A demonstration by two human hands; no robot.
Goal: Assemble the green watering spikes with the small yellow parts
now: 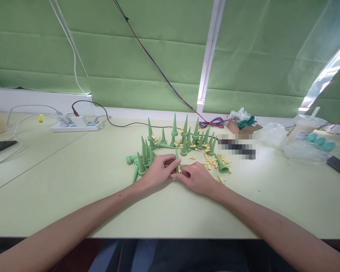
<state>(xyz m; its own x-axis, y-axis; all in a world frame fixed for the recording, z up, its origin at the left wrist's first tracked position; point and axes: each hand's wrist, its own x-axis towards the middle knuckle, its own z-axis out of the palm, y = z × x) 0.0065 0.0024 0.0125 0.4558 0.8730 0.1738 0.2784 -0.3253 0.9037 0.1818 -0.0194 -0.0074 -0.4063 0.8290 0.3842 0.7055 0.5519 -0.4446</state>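
Green and pointed, the held cone (177, 154) sits near the table's middle, your left hand's (162, 169) fingers clamped on it. Your right hand's (197, 176) fingertips pinch together beside it, at a small yellow piece (179, 169); upright green cones (184, 146) stand farther off.

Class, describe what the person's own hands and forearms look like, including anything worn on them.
The left hand and right hand wear no gloves. Both wrists lack a watch or bracelet, and no sleeve shows on either forearm. No ring is visible, though some fingers are partly hidden.
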